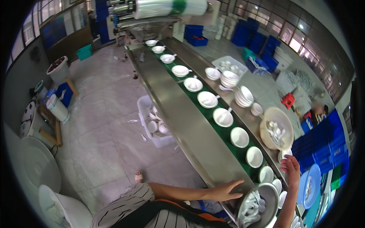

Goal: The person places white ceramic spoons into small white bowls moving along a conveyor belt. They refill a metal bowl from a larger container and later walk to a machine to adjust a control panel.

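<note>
My left hand hovers over the steel conveyor table's edge, fingers apart with nothing in them, beside a steel bowl of white spoons. My right hand is raised on the far side of the belt, fingers slightly curled, with nothing visible in it. Its fingertips are near a small white bowl; whether they touch cannot be told. Along the green belt runs a line of white bowls. The farther ones, such as this bowl, hold a spoon; the nearer ones show none.
A cream basin of spoons and stacked bowls stand on the far ledge. Beyond is a blue basin. A film roll tops the machine at the belt's far end. A white bin of dishes sits below. Another person sits at right.
</note>
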A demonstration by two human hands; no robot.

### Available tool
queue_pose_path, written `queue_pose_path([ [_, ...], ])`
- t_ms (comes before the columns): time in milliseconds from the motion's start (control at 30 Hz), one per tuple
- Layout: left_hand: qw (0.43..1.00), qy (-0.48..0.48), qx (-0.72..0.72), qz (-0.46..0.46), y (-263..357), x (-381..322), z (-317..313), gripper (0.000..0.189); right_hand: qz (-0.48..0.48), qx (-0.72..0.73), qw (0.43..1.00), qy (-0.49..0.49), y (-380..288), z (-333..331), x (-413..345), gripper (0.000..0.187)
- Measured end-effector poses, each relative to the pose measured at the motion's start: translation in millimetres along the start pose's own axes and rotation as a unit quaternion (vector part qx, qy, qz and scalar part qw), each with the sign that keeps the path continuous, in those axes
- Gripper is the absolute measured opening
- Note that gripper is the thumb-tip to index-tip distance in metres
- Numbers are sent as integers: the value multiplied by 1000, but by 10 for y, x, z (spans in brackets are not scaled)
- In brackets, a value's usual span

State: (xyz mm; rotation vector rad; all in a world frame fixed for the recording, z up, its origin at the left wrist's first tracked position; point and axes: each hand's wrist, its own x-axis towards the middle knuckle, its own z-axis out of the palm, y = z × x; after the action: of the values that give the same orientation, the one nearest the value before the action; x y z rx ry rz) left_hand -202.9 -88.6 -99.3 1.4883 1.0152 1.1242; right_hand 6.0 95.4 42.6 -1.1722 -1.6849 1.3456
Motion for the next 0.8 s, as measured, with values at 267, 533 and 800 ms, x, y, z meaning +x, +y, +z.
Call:
queue_pose_path([
  [267,978,159,29,-131,-310,-2178,-2574,33,-28,-148,872,-465,-457,3486,452,27],
  [533,930,347,-38,-117,-595,-3000,-4573,27,39,-92,818,-566,-610,6237,830,32],
  [800,879,457,57,-125,-919,-3740,-6538,21,-115,29,926,-359,-1305,7998,2768,36],
])
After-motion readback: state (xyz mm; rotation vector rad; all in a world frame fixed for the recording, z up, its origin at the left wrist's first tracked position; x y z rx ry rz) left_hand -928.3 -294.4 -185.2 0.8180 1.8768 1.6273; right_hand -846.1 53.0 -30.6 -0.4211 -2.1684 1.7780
